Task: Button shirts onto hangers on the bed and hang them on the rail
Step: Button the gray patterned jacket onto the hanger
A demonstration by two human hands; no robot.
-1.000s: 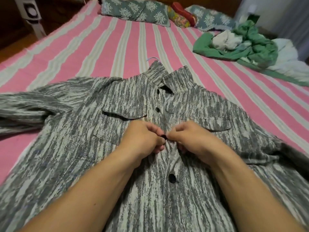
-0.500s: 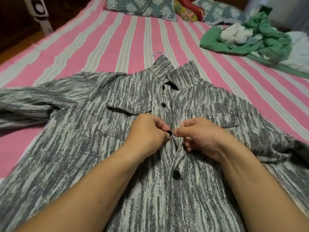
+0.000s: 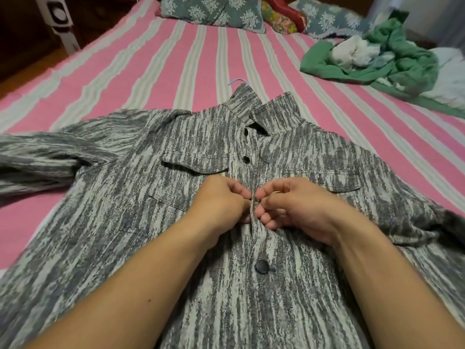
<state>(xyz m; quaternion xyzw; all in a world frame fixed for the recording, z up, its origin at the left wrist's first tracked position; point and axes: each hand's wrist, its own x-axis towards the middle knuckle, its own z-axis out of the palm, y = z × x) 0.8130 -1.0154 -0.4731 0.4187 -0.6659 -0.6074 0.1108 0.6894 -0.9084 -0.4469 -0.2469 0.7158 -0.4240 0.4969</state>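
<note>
Both hands, left hand (image 3: 221, 200) and right hand (image 3: 299, 205), are pinching the grey streaked shirt (image 3: 141, 222) placket on the striped bed (image 3: 156, 61).

The shirt (image 3: 125, 222) is streaked grey and off-white in a broken, bark-like weave, and its buttons (image 3: 262, 267) are dark, near black. The hanger hook (image 3: 237, 81) at the collar is pale blue. The bed (image 3: 156, 71) wears a sheet of broad pink stripes parted by narrower cream and grey bands. The pillows (image 3: 214, 13) are dusty blue-grey with white leafy sprigs; between them lies a red and yellow patterned cushion (image 3: 281, 16). The heap of clothes (image 3: 390, 59) is green with white.
</note>
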